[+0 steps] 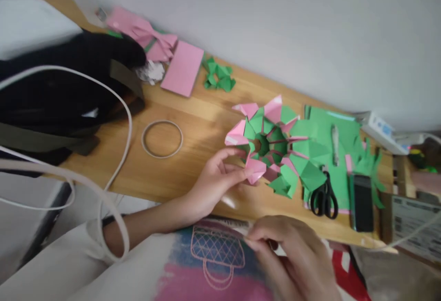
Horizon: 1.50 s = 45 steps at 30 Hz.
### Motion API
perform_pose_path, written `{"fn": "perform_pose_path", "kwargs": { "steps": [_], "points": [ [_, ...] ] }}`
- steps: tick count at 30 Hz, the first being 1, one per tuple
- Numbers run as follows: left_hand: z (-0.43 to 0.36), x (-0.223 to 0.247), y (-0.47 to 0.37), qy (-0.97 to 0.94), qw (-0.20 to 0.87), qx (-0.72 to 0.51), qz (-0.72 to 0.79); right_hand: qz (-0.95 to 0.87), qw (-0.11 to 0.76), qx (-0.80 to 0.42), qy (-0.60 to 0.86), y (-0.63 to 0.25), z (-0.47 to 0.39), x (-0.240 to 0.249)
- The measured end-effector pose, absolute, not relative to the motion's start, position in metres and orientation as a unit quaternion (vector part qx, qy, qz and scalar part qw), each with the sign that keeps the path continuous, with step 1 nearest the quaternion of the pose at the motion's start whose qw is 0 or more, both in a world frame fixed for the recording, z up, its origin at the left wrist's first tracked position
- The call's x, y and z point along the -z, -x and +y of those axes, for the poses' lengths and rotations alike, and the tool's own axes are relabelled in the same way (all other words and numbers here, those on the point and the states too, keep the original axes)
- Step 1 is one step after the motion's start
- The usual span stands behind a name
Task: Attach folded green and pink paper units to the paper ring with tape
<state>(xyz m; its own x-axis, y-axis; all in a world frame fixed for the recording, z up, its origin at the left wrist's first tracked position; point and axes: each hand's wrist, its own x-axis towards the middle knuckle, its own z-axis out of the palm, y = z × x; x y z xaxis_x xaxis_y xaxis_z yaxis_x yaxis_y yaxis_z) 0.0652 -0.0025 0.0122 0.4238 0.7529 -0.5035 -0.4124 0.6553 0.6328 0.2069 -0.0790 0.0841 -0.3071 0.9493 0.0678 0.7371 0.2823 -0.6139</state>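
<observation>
A folded-paper piece (285, 148) in pink and green stands on the wooden table, with pointed flaps spread in a ring around a hollow middle. From its left side, my left hand (215, 177) pinches one pink flap between thumb and fingers. My right hand (292, 250) is closer to my body, below the table's front edge, apart from the paper piece. Its thumb and forefinger are pressed together; whatever lies between them, if anything, is too small to make out. Black-handled scissors (324, 197) lie just right of the paper piece.
Green paper sheets (344, 128), a utility knife (335, 144) and a phone (361, 202) lie to the right. Tape ring (143, 140), pink paper stack (183, 69) and green folded scraps (218, 76) are left and behind. A black bag (62, 89) and white cable (128, 112) occupy the left.
</observation>
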Motion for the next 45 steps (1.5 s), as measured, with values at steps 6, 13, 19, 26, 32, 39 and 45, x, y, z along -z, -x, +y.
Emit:
{"fn": "perform_pose_path", "kwargs": {
  "steps": [6,13,19,26,32,39,45],
  "points": [
    [-0.004,-0.008,-0.053,-0.274,0.808,-0.316,0.415,-0.774,0.257,-0.262,0.516,-0.194,0.046,-0.113],
    [-0.010,0.020,-0.048,-0.311,0.815,-0.275,0.405,-0.752,0.073,-0.355,0.550,-0.070,0.203,-0.075],
    [-0.017,0.040,-0.041,-0.274,0.819,-0.295,0.409,-0.798,-0.003,-0.302,0.522,-0.027,0.226,-0.053],
    [-0.010,0.016,-0.030,-0.288,0.814,-0.292,0.410,-0.817,0.021,-0.264,0.512,-0.032,0.220,-0.071],
    [-0.011,0.011,-0.029,-0.277,0.850,-0.238,0.380,-0.788,0.146,-0.309,0.513,-0.105,0.130,-0.141],
    [-0.011,0.008,-0.046,-0.256,0.874,-0.264,0.317,-0.686,0.215,-0.459,0.522,-0.185,-0.038,-0.114],
    [-0.008,0.008,-0.049,-0.299,0.823,-0.287,0.389,-0.605,0.254,-0.379,0.652,-0.183,-0.072,-0.032]
  ]
}}
